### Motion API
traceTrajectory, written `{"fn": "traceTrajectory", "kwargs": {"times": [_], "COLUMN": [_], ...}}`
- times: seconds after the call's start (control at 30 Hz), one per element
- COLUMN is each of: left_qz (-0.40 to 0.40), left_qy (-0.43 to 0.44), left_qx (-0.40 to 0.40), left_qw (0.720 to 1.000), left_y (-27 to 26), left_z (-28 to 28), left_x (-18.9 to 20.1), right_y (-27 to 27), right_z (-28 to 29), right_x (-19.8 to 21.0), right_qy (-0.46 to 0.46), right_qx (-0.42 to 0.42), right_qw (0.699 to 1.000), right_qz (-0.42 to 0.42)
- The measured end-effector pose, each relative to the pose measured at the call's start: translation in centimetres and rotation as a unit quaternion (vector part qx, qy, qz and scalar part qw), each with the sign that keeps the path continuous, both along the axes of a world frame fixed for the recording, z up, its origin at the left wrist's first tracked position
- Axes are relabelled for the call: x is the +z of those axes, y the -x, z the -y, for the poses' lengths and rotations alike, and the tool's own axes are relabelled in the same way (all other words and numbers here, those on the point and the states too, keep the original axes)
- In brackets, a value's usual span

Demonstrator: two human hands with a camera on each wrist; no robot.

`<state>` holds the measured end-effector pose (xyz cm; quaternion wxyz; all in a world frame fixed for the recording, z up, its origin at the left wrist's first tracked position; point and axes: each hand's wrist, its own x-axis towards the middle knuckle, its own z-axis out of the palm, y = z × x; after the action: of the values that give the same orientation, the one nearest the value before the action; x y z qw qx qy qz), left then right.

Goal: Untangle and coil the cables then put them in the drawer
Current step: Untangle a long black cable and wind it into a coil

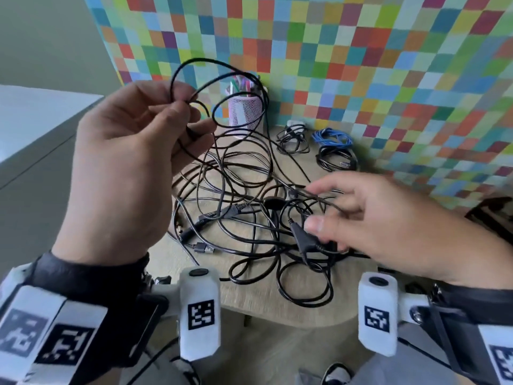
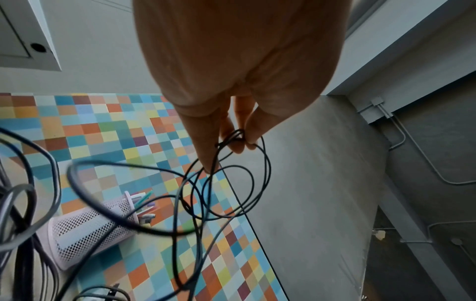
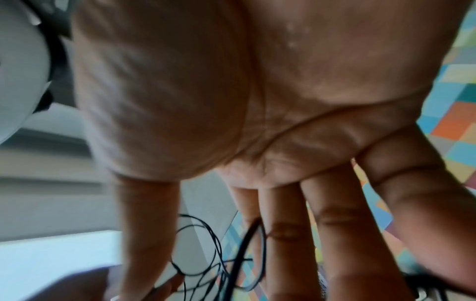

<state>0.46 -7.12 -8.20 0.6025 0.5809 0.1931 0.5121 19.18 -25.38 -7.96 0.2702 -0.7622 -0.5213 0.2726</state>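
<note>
A tangle of black cables (image 1: 249, 212) with several plugs lies spread on the wooden table (image 1: 249, 304). My left hand (image 1: 188, 107) is raised above the table's left side. Its thumb and fingers pinch several loops of a thin black cable (image 1: 204, 60), whose other end trails down into the tangle. The left wrist view shows the same pinch of the left hand (image 2: 237, 142) on the looped thin cable (image 2: 269, 171). My right hand (image 1: 319, 207) is low over the right part of the tangle with its fingers spread and straight, touching strands and gripping none. The right wrist view is blurred.
A pink mesh pen cup (image 1: 245, 112) stands at the back of the table by the checkered wall. Right of it lie a coiled black cable (image 1: 294, 140), a coiled blue cable (image 1: 331, 137) and another black coil (image 1: 337, 159). A white cabinet top (image 1: 41, 112) is at the left.
</note>
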Motion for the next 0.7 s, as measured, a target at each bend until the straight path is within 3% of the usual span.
{"fn": "traceTrajectory", "kwargs": {"times": [0.23, 0.4, 0.53, 0.7], "left_qz": [-0.005, -0.018, -0.052, -0.087], "left_qy": [-0.024, -0.037, -0.063, -0.087], "left_qx": [0.015, 0.031, 0.012, -0.006], "left_qw": [1.000, 0.999, 0.997, 0.992], "left_y": [0.4, 1.2, 1.9, 2.1], "left_z": [-0.4, -1.0, -0.9, -0.9], "left_x": [0.0, 0.0, 0.3, 0.6], "right_y": [1.3, -1.1, -3.3, -5.2], "right_z": [-0.6, -0.3, 0.4, 0.9], "right_x": [-1.3, -1.4, -1.1, -1.7], "right_qy": [0.022, -0.132, -0.254, -0.225], "right_qx": [0.044, -0.044, -0.140, -0.198], "right_qw": [0.995, 0.990, 0.956, 0.949], "right_qz": [0.090, 0.017, -0.047, 0.096]}}
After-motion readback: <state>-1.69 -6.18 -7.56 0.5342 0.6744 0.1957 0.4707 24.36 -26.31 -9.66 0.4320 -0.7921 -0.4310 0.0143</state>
